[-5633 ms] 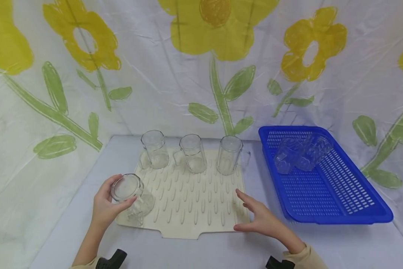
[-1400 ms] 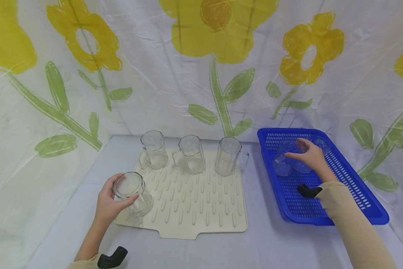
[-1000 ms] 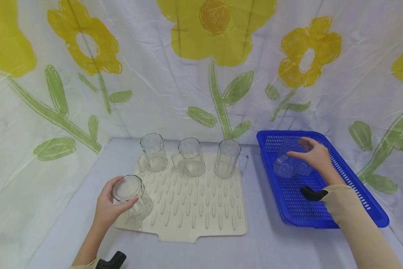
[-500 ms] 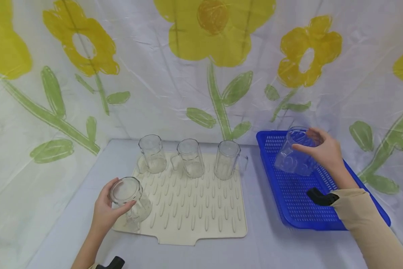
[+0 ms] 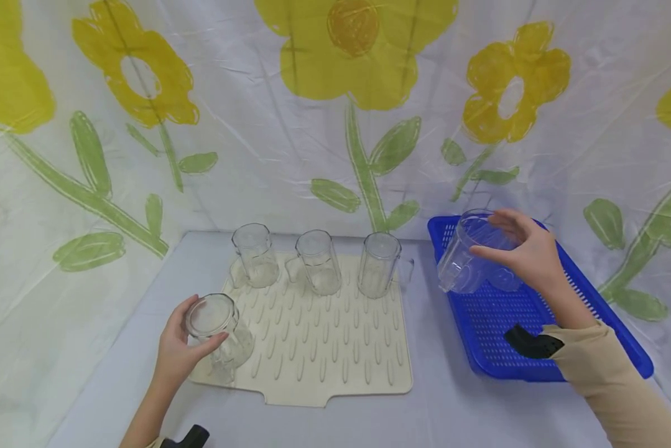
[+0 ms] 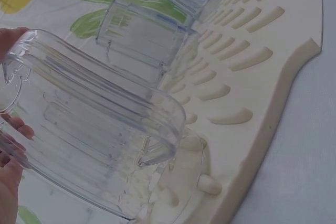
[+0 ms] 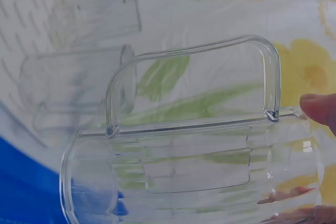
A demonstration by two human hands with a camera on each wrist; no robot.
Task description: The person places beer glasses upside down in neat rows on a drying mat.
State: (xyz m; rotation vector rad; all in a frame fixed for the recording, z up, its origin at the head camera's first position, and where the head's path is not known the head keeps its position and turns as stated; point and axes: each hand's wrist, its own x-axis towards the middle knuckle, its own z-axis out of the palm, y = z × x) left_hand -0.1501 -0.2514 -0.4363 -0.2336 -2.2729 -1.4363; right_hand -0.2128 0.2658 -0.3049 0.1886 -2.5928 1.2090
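Note:
My left hand grips a clear handled mug around its upper end, at the front left corner of the cream ridged drying mat. In the left wrist view that mug stands slightly tilted, its lower end close over the mat's ridges. On the right, my right hand holds another clear mug near its top, over the blue basket's left side. The mug leans, and its handle points away from the palm in the right wrist view. One more clear mug lies in the basket, partly hidden.
Along the mat's back edge stand three clear mugs, at left, middle and right. The blue perforated basket sits right of the mat on a white-covered table. A flower-printed curtain hangs behind.
My right hand went from beside the mat into the basket, took hold of a mug, lifted it and shifted it left. The left hand stays on its mug.

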